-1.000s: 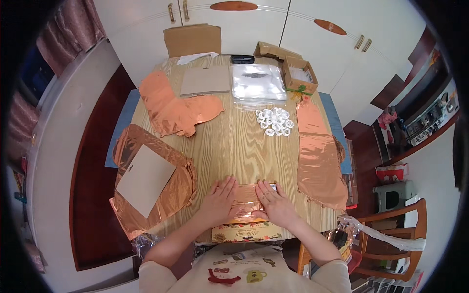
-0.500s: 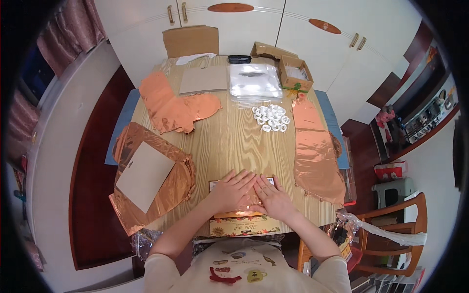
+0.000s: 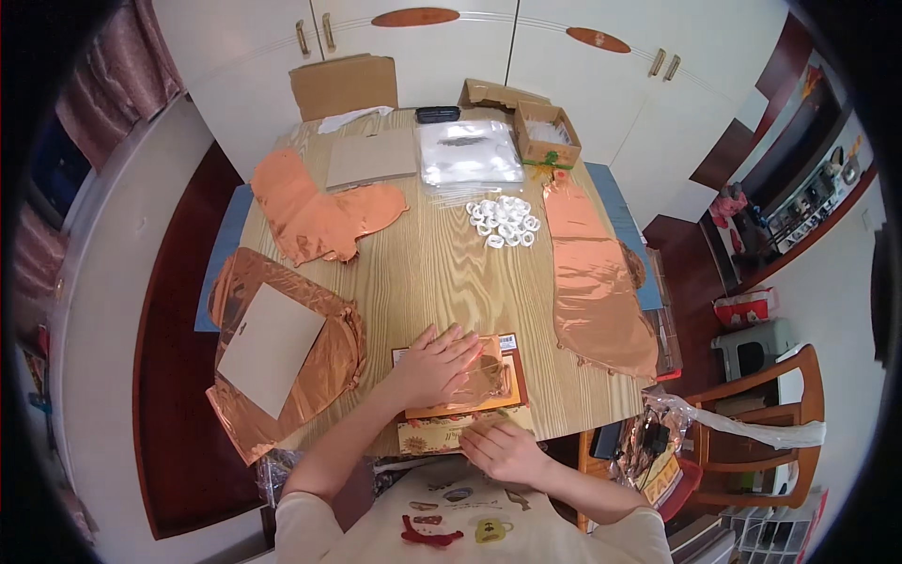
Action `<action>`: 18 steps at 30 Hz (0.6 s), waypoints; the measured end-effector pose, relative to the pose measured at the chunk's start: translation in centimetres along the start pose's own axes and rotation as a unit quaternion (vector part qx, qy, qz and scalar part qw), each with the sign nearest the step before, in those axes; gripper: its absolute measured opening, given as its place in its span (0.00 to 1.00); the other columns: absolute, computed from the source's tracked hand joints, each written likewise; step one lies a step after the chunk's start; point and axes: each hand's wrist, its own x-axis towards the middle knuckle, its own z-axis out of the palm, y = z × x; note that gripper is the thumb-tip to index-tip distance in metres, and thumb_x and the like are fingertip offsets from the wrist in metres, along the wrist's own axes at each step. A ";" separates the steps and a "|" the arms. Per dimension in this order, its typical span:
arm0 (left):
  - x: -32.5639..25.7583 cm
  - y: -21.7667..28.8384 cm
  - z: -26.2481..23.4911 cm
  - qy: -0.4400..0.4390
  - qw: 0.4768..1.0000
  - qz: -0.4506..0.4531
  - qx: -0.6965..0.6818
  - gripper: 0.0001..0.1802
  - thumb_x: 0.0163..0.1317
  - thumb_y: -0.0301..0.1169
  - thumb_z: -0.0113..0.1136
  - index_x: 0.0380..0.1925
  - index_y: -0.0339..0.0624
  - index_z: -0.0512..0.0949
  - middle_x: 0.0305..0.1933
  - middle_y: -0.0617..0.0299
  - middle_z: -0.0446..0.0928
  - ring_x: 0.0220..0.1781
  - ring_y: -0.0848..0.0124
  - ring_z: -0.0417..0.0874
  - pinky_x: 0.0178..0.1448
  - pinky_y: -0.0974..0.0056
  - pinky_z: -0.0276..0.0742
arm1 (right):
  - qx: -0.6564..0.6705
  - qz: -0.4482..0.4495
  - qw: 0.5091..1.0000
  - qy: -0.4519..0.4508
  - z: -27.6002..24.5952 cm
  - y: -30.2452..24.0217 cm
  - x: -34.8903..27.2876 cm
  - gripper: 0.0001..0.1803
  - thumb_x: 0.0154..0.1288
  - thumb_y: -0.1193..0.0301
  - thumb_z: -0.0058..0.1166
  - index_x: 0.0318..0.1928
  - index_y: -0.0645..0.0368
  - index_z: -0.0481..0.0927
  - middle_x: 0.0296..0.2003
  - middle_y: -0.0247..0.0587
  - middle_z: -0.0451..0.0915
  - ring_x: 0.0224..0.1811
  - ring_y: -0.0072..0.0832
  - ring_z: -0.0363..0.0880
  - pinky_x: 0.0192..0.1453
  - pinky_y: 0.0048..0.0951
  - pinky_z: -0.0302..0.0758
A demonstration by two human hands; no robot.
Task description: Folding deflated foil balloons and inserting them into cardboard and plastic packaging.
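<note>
A folded copper foil sheet (image 3: 487,376) lies on a printed card (image 3: 427,438) with an autumn-leaf pattern, at the table's near edge. My left hand (image 3: 437,367) rests flat on the foil, fingers stretched out and slanting to the right. At the card's near flap is my right hand (image 3: 505,453), its fingers bent and pressed together on the flap's edge; its fingertips are partly hidden. To the left, a plain grey-beige card (image 3: 271,348) lies on a large copper foil balloon (image 3: 282,418).
Farther left lies another flat copper foil balloon (image 3: 324,221); several are layered at right (image 3: 597,291). White rings (image 3: 503,221), clear plastic bags (image 3: 470,155), grey-beige cards (image 3: 371,160) and a small open cardboard box (image 3: 550,136) stand toward the back. A wooden chair (image 3: 799,423) is at right.
My right hand has come off the foil and moved down to the card's near flap. My left hand stays on the foil. The view has shifted slightly.
</note>
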 end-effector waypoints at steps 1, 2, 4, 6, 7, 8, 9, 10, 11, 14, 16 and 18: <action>0.0 -0.1 0.2 -0.001 1.000 -0.001 -0.005 0.30 0.70 0.46 0.47 0.70 0.51 0.64 0.75 0.64 0.62 0.77 0.60 0.59 0.77 0.46 0.50 | -0.010 -0.018 1.000 -0.002 -0.1 0.0 -0.2 0.14 0.54 0.68 0.62 0.41 0.59 0.83 0.43 0.37 0.82 0.47 0.28 0.81 0.50 0.26 0.75; 0.1 -0.1 0.2 -0.002 1.000 -0.001 -0.009 0.30 0.71 0.46 0.47 0.70 0.51 0.64 0.75 0.64 0.62 0.77 0.60 0.59 0.77 0.46 0.50 | -0.009 -0.039 0.999 -0.003 -0.5 0.1 -0.6 0.13 0.55 0.69 0.61 0.41 0.59 0.83 0.43 0.37 0.82 0.46 0.27 0.81 0.48 0.25 0.75; 0.2 -0.1 0.2 -0.008 1.000 -0.001 -0.017 0.30 0.71 0.46 0.47 0.70 0.51 0.64 0.75 0.64 0.62 0.77 0.60 0.59 0.77 0.45 0.49 | -0.003 -0.084 0.996 -0.003 -3.4 0.1 0.3 0.11 0.56 0.70 0.59 0.40 0.59 0.82 0.42 0.36 0.83 0.43 0.26 0.81 0.44 0.22 0.74; 0.1 -0.1 -0.1 -0.014 1.000 0.002 -0.020 0.30 0.70 0.46 0.47 0.70 0.51 0.64 0.75 0.65 0.61 0.77 0.59 0.58 0.77 0.45 0.49 | -0.008 -0.114 0.993 0.026 -7.1 0.1 0.1 0.09 0.59 0.70 0.56 0.39 0.58 0.82 0.42 0.35 0.83 0.42 0.25 0.81 0.44 0.21 0.74; 0.1 0.0 -0.4 -0.015 1.000 0.005 -0.019 0.30 0.70 0.46 0.47 0.70 0.51 0.64 0.75 0.64 0.61 0.77 0.59 0.58 0.77 0.45 0.49 | -0.010 -0.128 0.991 0.039 -8.5 0.4 -0.7 0.08 0.61 0.70 0.54 0.39 0.58 0.82 0.42 0.34 0.83 0.42 0.25 0.81 0.44 0.21 0.73; 0.1 0.1 -0.4 -0.015 1.000 0.009 -0.022 0.30 0.70 0.46 0.47 0.70 0.51 0.64 0.75 0.64 0.61 0.77 0.58 0.58 0.77 0.45 0.49 | -0.024 -0.100 0.995 0.004 -9.2 0.8 -3.1 0.09 0.60 0.69 0.53 0.38 0.57 0.82 0.42 0.34 0.84 0.41 0.25 0.81 0.43 0.21 0.73; -0.2 0.2 -0.5 -0.009 1.000 0.006 -0.024 0.30 0.70 0.46 0.48 0.70 0.51 0.64 0.75 0.64 0.61 0.77 0.58 0.58 0.77 0.44 0.49 | -0.031 -0.060 0.997 -0.027 -10.4 1.5 -4.9 0.08 0.57 0.69 0.55 0.37 0.56 0.82 0.40 0.34 0.84 0.39 0.26 0.81 0.40 0.22 0.72; -0.5 0.3 -0.4 -0.003 1.000 0.004 -0.026 0.30 0.70 0.46 0.48 0.70 0.51 0.64 0.75 0.64 0.62 0.76 0.58 0.58 0.77 0.44 0.49 | -0.043 0.007 0.997 -0.062 -12.0 2.4 -5.8 0.08 0.53 0.69 0.56 0.35 0.56 0.81 0.38 0.35 0.84 0.36 0.27 0.81 0.36 0.24 0.72; -0.7 0.4 -0.5 0.003 1.000 0.001 -0.026 0.30 0.69 0.46 0.49 0.70 0.51 0.65 0.75 0.64 0.62 0.76 0.57 0.58 0.77 0.44 0.48 | -0.047 0.137 0.984 -0.103 -14.7 3.1 -5.9 0.08 0.50 0.69 0.58 0.33 0.55 0.81 0.36 0.35 0.84 0.33 0.28 0.82 0.33 0.26 0.72; -0.8 0.7 -1.0 0.000 1.000 0.004 -0.006 0.30 0.69 0.45 0.50 0.69 0.52 0.65 0.74 0.63 0.62 0.76 0.57 0.59 0.77 0.43 0.48 | -0.267 0.129 0.943 0.154 -17.6 5.7 -4.5 0.13 0.39 0.75 0.64 0.31 0.57 0.80 0.34 0.40 0.84 0.30 0.31 0.82 0.27 0.30 0.73; -0.8 0.7 -1.0 0.006 1.000 0.006 -0.002 0.29 0.69 0.45 0.50 0.69 0.52 0.66 0.74 0.63 0.63 0.76 0.57 0.59 0.77 0.43 0.48 | -0.316 0.120 0.922 0.189 -17.2 7.6 -3.6 0.17 0.41 0.79 0.65 0.37 0.59 0.81 0.39 0.43 0.84 0.31 0.33 0.82 0.30 0.32 0.76; -1.1 0.7 -0.9 0.012 1.000 0.005 0.003 0.29 0.68 0.44 0.51 0.69 0.52 0.66 0.73 0.62 0.64 0.75 0.57 0.60 0.77 0.43 0.49 | -0.297 0.141 0.931 0.156 -15.5 9.6 -3.0 0.18 0.45 0.78 0.65 0.41 0.57 0.82 0.41 0.41 0.84 0.32 0.34 0.83 0.32 0.33 0.77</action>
